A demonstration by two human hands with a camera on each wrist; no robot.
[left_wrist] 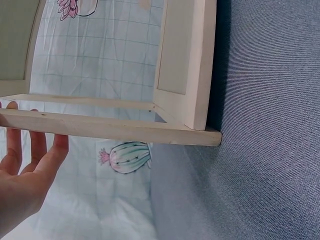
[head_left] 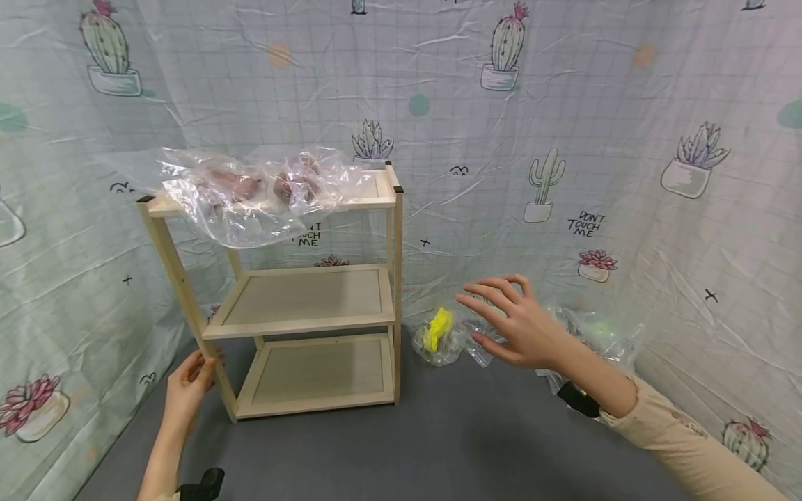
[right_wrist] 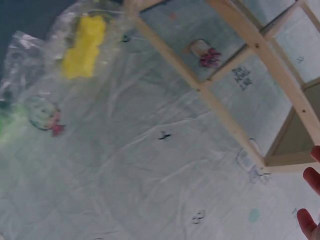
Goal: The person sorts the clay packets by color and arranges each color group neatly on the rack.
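Observation:
A three-tier light wooden shelf rack [head_left: 301, 328] stands on the grey surface, left of centre. My left hand [head_left: 188, 383] holds its front left leg low down, beneath the middle tier. In the left wrist view, fingers of that hand [left_wrist: 30, 180] lie against the leg [left_wrist: 115, 127], with some fingertips showing past its far edge. My right hand [head_left: 523, 325] hangs in the air right of the rack, fingers spread and loosely bent, touching nothing. Atop the rack lies a crinkled clear plastic bag [head_left: 250, 223] with reddish-brown items inside; their kind is unclear.
Behind my right hand, a clear plastic bag with a bright yellow item [head_left: 438, 330] sits by the rack's right leg. More clear plastic [head_left: 617, 337] with something greenish lies farther right, partly hidden by my forearm. Cactus-printed sheeting [head_left: 451, 139] hangs around the back and sides.

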